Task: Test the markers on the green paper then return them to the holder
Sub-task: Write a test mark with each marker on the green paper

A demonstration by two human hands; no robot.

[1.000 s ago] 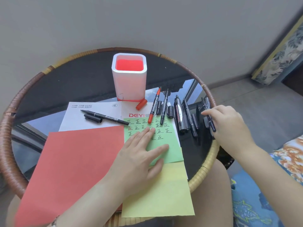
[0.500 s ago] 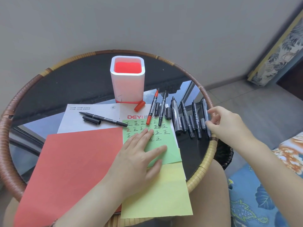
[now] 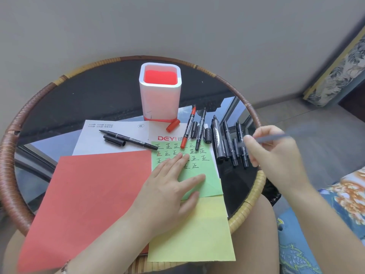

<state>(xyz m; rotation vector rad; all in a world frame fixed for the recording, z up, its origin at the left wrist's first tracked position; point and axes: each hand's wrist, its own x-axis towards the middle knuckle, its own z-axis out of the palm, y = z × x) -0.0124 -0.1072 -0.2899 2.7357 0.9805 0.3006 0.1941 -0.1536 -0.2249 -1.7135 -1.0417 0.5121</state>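
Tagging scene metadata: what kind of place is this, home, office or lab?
Probably a home, perhaps a sunroom or balcony corner: a round rattan-rimmed glass table whose top reflects window frames, floral-print fabric at the right, and a grey floor below a plain wall.

A round desk (image 3: pixel 11 159) with a woven cane rim and dark, reflective glass top stands by a plain grey wall (image 3: pixel 177 26). On it lie a large red paper (image 3: pixel 94 194), a yellow paper (image 3: pixel 197 234) overhanging the near rim, and a white printed sheet (image 3: pixel 94 143) partly under the red one. Grey floor (image 3: pixel 316 131) and floral fabric (image 3: pixel 351 194) show at the right
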